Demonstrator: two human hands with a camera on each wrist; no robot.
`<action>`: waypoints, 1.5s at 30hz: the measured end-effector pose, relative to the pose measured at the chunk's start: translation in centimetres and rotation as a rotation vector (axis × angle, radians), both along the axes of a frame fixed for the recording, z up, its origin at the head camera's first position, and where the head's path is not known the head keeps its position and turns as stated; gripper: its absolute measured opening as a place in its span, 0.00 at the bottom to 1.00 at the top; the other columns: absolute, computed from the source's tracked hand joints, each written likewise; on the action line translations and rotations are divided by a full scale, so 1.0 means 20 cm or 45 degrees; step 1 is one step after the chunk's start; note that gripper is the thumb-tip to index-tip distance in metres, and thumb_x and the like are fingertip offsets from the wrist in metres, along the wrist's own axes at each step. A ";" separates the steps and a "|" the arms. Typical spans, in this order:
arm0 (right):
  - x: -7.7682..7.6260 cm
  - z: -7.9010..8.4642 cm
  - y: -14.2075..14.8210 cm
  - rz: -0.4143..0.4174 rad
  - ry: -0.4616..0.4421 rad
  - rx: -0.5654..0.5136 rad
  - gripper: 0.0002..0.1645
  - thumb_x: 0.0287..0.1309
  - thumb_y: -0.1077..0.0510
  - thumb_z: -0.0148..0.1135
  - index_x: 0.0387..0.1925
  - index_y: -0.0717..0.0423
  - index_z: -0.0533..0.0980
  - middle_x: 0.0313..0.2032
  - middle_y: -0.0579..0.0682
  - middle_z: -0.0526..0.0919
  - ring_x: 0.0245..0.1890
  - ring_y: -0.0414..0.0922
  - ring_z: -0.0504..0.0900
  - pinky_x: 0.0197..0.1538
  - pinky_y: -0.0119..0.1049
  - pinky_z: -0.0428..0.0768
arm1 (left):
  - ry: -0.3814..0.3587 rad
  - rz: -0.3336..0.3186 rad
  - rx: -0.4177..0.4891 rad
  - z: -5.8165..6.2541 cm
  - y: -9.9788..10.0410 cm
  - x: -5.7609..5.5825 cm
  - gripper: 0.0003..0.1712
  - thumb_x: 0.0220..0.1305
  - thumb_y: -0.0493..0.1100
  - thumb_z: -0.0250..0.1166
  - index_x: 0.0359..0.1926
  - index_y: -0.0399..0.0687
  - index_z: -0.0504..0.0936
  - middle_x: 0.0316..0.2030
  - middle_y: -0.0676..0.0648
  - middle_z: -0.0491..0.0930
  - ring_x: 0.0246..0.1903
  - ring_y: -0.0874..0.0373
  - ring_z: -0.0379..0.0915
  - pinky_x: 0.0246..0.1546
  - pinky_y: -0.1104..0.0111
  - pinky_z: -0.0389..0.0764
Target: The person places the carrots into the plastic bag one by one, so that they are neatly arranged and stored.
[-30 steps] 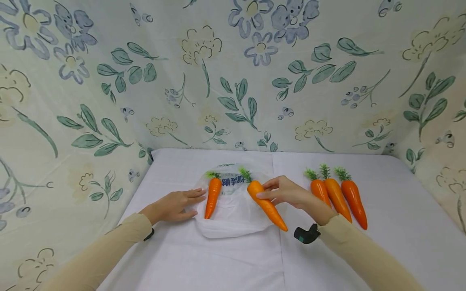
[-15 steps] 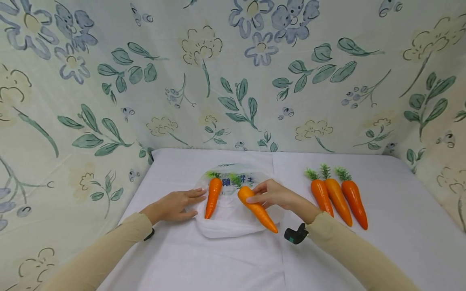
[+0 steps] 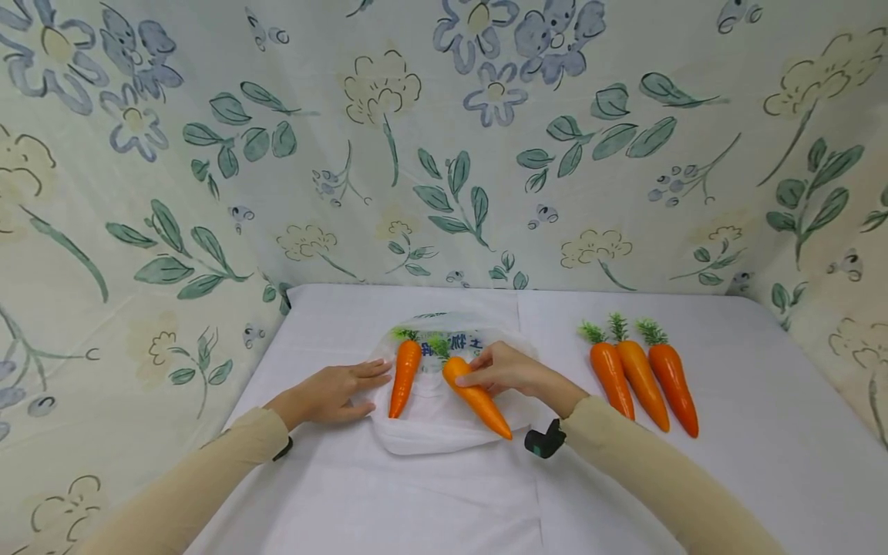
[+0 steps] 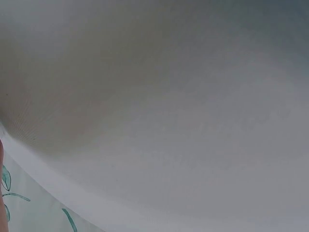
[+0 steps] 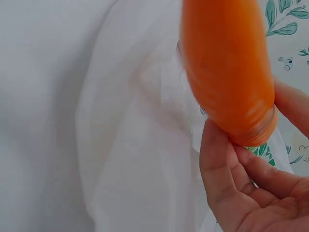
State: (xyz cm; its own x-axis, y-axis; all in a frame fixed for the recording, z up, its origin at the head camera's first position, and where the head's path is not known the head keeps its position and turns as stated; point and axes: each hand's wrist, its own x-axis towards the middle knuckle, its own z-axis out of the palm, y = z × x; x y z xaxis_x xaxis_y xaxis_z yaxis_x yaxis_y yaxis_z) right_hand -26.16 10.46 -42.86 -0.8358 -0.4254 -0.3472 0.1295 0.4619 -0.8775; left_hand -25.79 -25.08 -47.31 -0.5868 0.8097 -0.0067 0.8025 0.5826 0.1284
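My right hand (image 3: 501,370) pinches an orange carrot (image 3: 479,396) near its leafy top, tilted with the tip toward me, over a white plastic bag (image 3: 430,439). In the right wrist view, thumb and fingers grip the thick end of that carrot (image 5: 227,67). A second carrot (image 3: 405,378) lies on the bag's left part, leaves pointing away. Beside it my left hand (image 3: 340,393) rests with fingers extended at the bag's left edge. The left wrist view is mostly blurred white cloth (image 4: 183,145).
Three more carrots lie together on the right: a left one (image 3: 612,379), a middle one (image 3: 643,384) and a right one (image 3: 674,389). A white cloth (image 3: 430,509) covers the table. Behind it hangs a floral curtain (image 3: 444,154).
My right hand has moved left with its carrot, bringing it closer to the carrot on the bag. My left hand has stayed in place.
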 end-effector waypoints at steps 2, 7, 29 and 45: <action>-0.01 -0.01 -0.02 -0.014 0.001 0.011 0.31 0.54 0.53 0.75 0.51 0.72 0.78 0.42 0.56 0.84 0.34 0.46 0.84 0.40 0.41 0.86 | 0.004 0.000 -0.003 0.00 0.00 0.00 0.33 0.72 0.54 0.57 0.72 0.44 0.69 0.73 0.45 0.62 0.71 0.50 0.59 0.64 0.54 0.71; -0.03 -0.01 -0.06 -0.032 0.013 0.026 0.30 0.54 0.53 0.75 0.51 0.71 0.80 0.42 0.55 0.84 0.34 0.46 0.85 0.40 0.42 0.86 | 0.030 -0.009 -0.004 -0.01 -0.01 0.00 0.33 0.72 0.55 0.57 0.71 0.44 0.69 0.73 0.45 0.62 0.71 0.49 0.60 0.62 0.53 0.72; -0.09 -0.05 -0.24 -0.322 -0.103 -0.091 0.24 0.53 0.54 0.77 0.41 0.70 0.79 0.38 0.56 0.83 0.32 0.48 0.85 0.41 0.40 0.86 | 0.021 -0.018 0.037 -0.02 -0.01 -0.01 0.33 0.72 0.55 0.58 0.71 0.44 0.70 0.72 0.45 0.63 0.70 0.49 0.61 0.62 0.53 0.73; -0.07 -0.07 -0.32 -0.400 -0.079 -0.090 0.19 0.50 0.55 0.79 0.25 0.62 0.76 0.27 0.55 0.82 0.25 0.49 0.86 0.34 0.45 0.87 | -0.014 0.010 0.001 -0.02 -0.01 -0.02 0.33 0.72 0.56 0.56 0.72 0.46 0.68 0.74 0.47 0.60 0.72 0.52 0.57 0.64 0.56 0.70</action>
State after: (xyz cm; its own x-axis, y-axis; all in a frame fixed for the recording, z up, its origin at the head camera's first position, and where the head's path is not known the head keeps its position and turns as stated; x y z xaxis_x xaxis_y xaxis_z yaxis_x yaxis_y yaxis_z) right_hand -27.65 4.00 -44.26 -0.9082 -0.1750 -0.3802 0.3098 0.3295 -0.8919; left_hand -26.12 -25.20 -47.78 -0.5930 0.8051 -0.0127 0.7965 0.5888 0.1376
